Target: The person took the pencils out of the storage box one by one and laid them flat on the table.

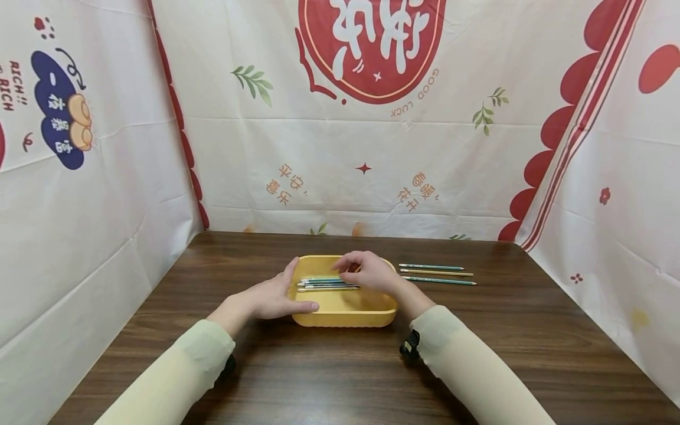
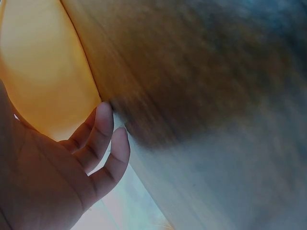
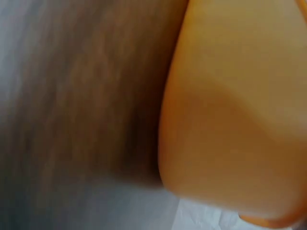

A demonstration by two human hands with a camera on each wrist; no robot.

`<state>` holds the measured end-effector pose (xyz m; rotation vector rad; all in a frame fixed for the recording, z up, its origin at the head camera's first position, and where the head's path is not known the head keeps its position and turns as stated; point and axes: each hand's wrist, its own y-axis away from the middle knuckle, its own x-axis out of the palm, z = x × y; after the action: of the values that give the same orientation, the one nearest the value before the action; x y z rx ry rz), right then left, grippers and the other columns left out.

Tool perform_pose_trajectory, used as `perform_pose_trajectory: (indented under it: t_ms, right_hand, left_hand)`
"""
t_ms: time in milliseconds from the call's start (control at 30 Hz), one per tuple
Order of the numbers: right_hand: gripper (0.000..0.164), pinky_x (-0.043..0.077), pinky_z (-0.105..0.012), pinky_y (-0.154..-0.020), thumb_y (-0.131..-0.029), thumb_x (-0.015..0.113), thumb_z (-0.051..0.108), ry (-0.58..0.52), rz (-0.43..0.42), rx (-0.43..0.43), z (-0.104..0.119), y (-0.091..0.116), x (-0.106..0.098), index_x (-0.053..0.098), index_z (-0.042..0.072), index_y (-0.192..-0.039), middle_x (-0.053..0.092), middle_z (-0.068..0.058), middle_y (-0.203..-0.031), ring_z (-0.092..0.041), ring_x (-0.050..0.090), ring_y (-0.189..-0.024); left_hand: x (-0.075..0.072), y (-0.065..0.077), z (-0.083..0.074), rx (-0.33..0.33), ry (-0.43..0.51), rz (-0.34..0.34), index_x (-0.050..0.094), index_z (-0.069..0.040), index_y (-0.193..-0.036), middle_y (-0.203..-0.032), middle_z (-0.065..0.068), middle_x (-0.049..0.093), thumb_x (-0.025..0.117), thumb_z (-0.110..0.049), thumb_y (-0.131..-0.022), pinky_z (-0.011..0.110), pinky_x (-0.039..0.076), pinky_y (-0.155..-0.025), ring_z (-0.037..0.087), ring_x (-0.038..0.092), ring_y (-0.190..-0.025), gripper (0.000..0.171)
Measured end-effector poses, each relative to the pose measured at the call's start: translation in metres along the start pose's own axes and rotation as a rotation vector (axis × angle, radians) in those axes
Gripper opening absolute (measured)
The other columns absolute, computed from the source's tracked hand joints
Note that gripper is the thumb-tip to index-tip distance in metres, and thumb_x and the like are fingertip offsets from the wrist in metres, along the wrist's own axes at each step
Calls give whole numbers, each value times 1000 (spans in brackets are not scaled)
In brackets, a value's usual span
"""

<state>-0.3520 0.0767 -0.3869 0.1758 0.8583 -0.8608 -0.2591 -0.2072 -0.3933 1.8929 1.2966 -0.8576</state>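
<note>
A yellow tray (image 1: 344, 319) with rounded corners stands on the dark wooden table, and several pencils (image 1: 326, 283) lie side by side in it. My left hand (image 1: 273, 295) holds the tray's left end, thumb over the front rim, other fingers along the left side. In the left wrist view its bent fingertips meet the yellow wall. Above the tray's right half hovers my right hand (image 1: 369, 273), fingers loosely bent and thumb apart from them, over the pencils' right ends. The right wrist view has the tray's outer wall (image 3: 225, 120) but not the hand.
Three more pencils, teal and gold, lie to the right of the tray; one is the gold pencil (image 1: 438, 273). Printed white cloth (image 1: 340, 147) hangs behind the table (image 1: 329, 366) and along both sides.
</note>
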Motion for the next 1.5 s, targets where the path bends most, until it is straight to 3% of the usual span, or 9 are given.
perform_pose_trajectory:
  t_ms: [133,333,567,700,933,1500]
  right_hand:
    - [23,56,-27,-83,-100,75,9,-42,24,-10,-1,-3,10,82,6,-122,82,-4,-104,-7,67,-90]
    - [21,55,-27,-84,-100,77,7,-79,57,42,-4,-4,16,84,10,-120,82,-4,-111,-8,66,-90]
    - [21,56,-29,-96,-101,76,5,-39,135,36,-4,-4,18,83,9,-120,81,-5,-119,-8,68,-103]
    - [21,55,-29,-95,-101,76,6,1,165,47,-2,-3,19,83,10,-121,81,-4,-118,-8,66,-101]
    - [21,54,-27,-90,-100,76,5,26,169,88,-1,-1,18,83,11,-118,80,-2,-113,-8,63,-97]
    - [20,51,-25,-85,-98,78,4,74,157,73,-4,-2,20,85,13,-114,77,0,-109,-8,60,-92]
  left_hand:
    - [1,1,-1,0,0,4,-10,-19,-178,-181,25,21,69,-88,-87,60,32,-132,42,31,-166,139]
    - [0,1,0,9,-1,1,-10,-18,-178,-181,26,23,70,-85,-88,59,32,-131,42,33,-165,138]
    - [-1,0,2,21,7,-4,-10,-17,-177,-180,27,24,70,-84,-89,60,33,-131,43,35,-164,137]
    - [-1,0,3,13,9,1,-10,-18,-177,-180,27,23,69,-85,-89,60,32,-131,43,33,-165,137]
    - [-1,0,1,12,10,2,-9,-18,-178,-180,27,23,70,-85,-88,61,33,-130,44,34,-164,137]
    - [-1,2,0,15,4,10,-10,-17,-177,-180,28,23,69,-84,-89,61,32,-131,44,32,-165,136]
